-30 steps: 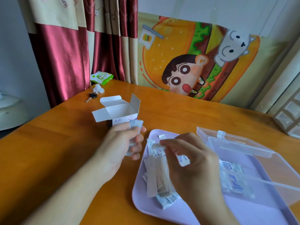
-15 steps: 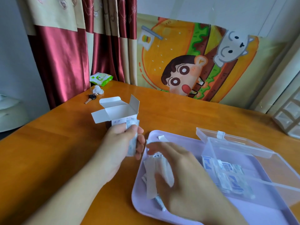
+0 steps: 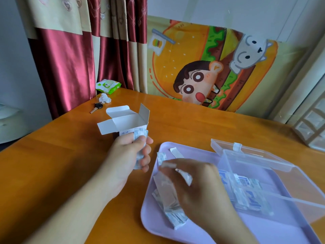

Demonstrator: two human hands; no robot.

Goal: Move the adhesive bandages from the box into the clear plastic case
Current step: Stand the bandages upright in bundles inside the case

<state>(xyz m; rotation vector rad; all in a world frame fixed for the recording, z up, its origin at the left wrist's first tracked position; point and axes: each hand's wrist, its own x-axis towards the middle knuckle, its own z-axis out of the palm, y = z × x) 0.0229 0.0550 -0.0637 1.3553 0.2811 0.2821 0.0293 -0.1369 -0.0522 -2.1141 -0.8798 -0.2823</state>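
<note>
Transfer under way: left hand (image 3: 130, 155) grasps wrapped bandages (image 3: 140, 148) beside the open box (image 3: 126, 120), right hand (image 3: 191, 184) pinches loose ones over the tray (image 3: 154, 224); next, carry them right into the clear case (image 3: 246, 182).

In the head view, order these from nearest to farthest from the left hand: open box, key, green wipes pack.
From the left hand:
1. open box, just beyond its fingers.
2. key, farther back-left on the table.
3. green wipes pack, at the far edge by the curtain.
</note>
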